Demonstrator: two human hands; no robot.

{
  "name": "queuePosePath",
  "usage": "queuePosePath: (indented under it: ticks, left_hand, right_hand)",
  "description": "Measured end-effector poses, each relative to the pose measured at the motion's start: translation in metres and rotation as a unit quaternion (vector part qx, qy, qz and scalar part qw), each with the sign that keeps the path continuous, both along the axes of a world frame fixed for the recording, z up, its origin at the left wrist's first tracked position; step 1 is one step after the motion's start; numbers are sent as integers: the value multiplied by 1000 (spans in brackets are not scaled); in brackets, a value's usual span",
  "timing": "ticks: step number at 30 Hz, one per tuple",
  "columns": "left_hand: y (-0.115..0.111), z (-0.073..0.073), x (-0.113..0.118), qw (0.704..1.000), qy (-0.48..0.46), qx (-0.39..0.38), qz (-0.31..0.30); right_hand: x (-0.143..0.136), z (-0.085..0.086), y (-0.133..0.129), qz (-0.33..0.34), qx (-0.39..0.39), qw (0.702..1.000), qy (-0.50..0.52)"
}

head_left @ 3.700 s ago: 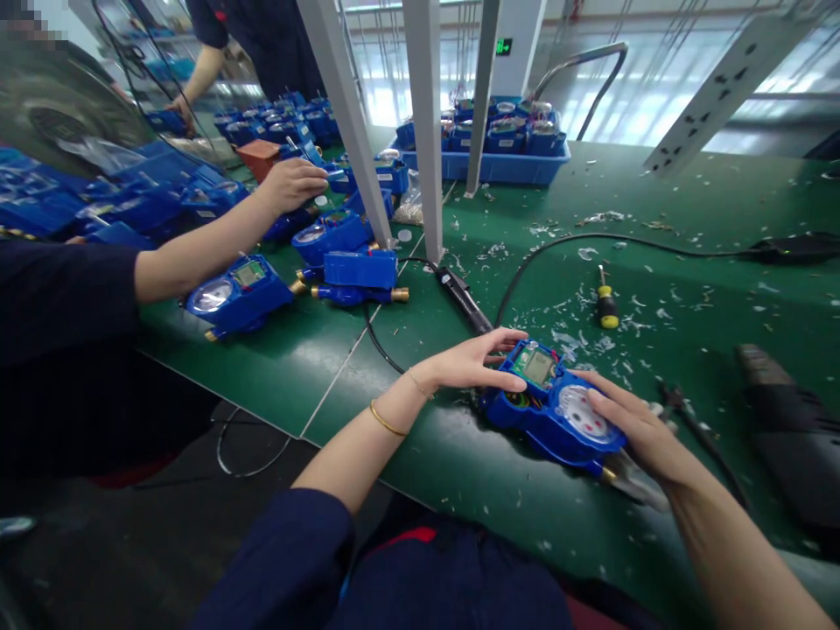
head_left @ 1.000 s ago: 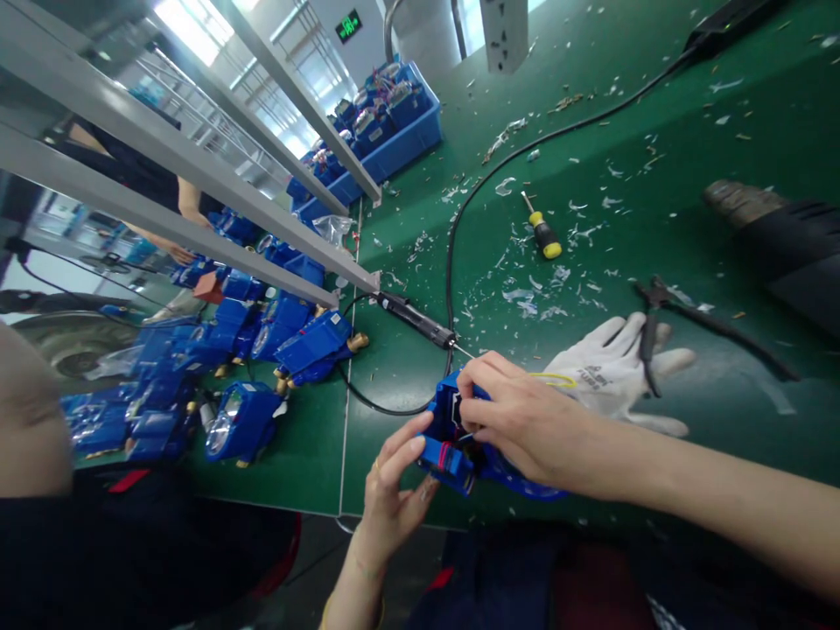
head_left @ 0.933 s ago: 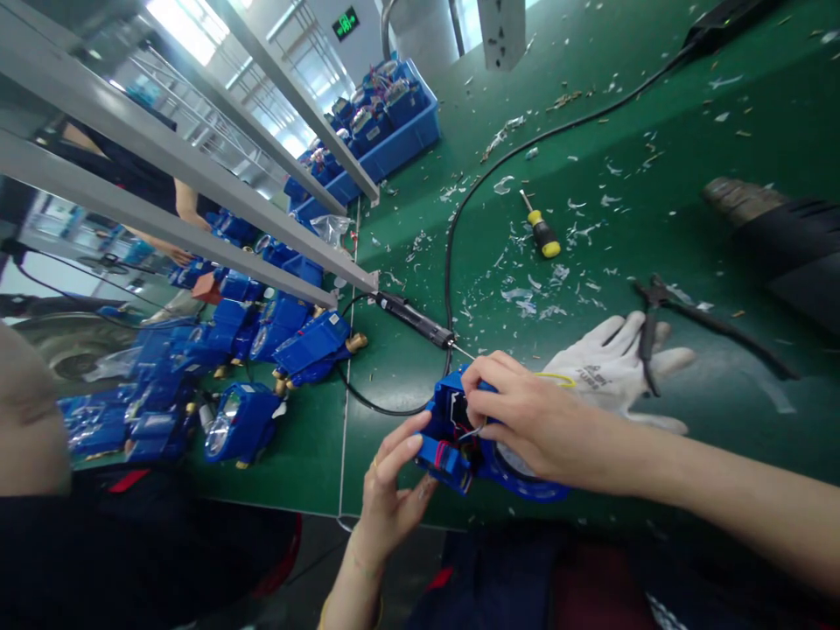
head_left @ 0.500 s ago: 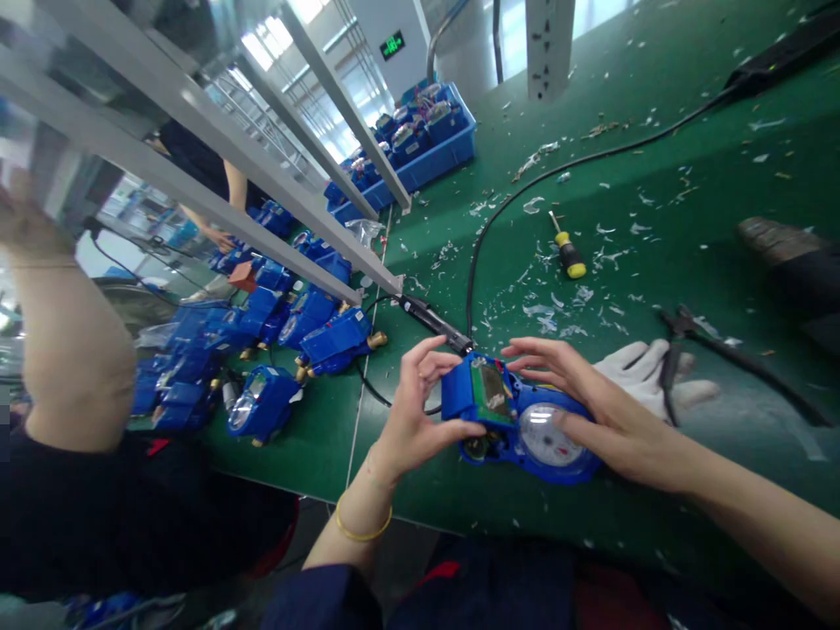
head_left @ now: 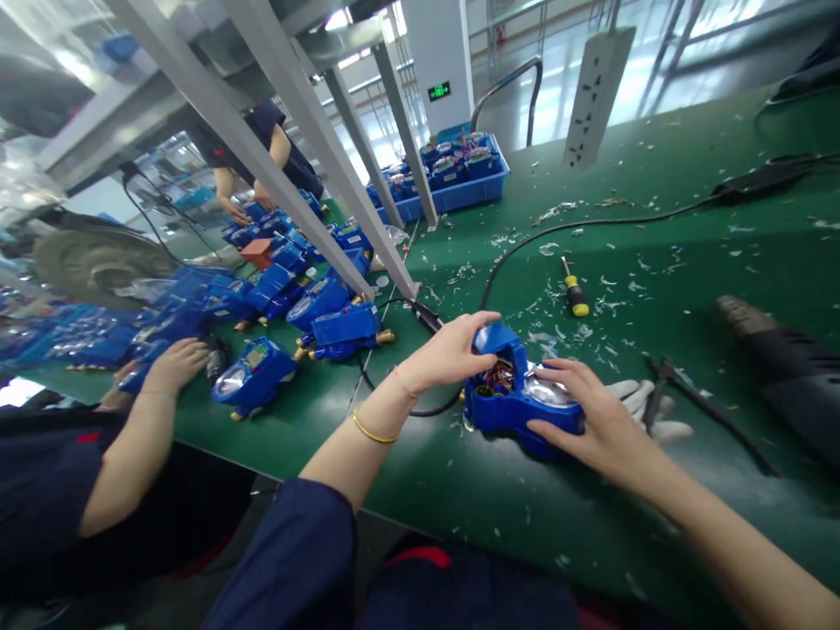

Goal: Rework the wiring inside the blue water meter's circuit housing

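A blue meter [head_left: 508, 420] with a round clear dial lies on the green table in front of me. Its left compartment is open, and coloured wires show inside. My left hand [head_left: 452, 352] grips the raised blue cover [head_left: 500, 339] at that compartment, thumb at the near side and fingers over the top. Around the dial end, my right hand [head_left: 591, 411] holds the meter body, with the thumb on the near side and the fingers across the far side. A white glove [head_left: 669, 430] lies partly behind my right hand, with pliers [head_left: 660, 389] on it.
A yellow-black screwdriver [head_left: 575, 296], a black heat tool [head_left: 780, 367], a cable and plastic scraps lie beyond. More blue meters [head_left: 345, 328] stand left, near metal posts. A blue crate [head_left: 459, 194] holds others. A co-worker's hand [head_left: 176, 363] is at left; another person works farther back.
The view has shifted. The cover is tilted up, exposing wires where a circuit board faced up before. My left hand has moved onto the cover's top. The neighbour's arm has come down to the table.
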State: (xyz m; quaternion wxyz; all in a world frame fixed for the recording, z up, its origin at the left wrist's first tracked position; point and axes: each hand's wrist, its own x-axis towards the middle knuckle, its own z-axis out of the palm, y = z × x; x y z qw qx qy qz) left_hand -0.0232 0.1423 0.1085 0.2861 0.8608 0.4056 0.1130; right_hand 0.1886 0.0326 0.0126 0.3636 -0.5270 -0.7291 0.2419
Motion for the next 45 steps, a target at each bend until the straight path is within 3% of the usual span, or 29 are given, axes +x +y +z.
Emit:
queuePosePath:
  ticks: [4, 7, 9, 12, 14, 17, 21, 27, 34, 42, 45]
  left_hand:
    - [3, -15, -4, 983, 54, 170, -37]
    - [5, -24, -7, 965, 90, 244, -40]
    - [6, -25, -9, 959, 93, 266, -22]
    - [6, -23, -11, 945, 100, 311, -1]
    - [6, -22, -11, 926, 112, 361, -2]
    - [6, -24, -10, 901, 115, 419, -7]
    - [10, -28, -10, 893, 97, 440, -10]
    - [10, -32, -18, 905, 89, 415, 25]
    - [5, -33, -20, 905, 68, 417, 49]
    - [-8, -36, -9, 888, 30, 451, 91]
    - [-7, -34, -7, 881, 15, 465, 88]
  right_hand:
    - [21, 9, 20, 102, -65, 992, 25]
    - [33, 20, 31, 151, -107, 983, -7]
    - [36, 30, 34, 132, -64, 987, -59]
    - [28, 49, 34, 27, 103, 988, -112]
    - [14, 62, 34, 2, 187, 974, -132]
    - [-17, 70, 37, 18, 190, 960, -203]
    - [-47, 57, 46, -17, 111, 961, -252]
    - [-52, 35, 46, -67, 100, 978, -168]
    - [-41, 47, 34, -80, 106, 988, -79]
    - [-38, 54, 23, -37, 68, 996, -47]
    - [-9, 53, 13, -47, 58, 996, -51]
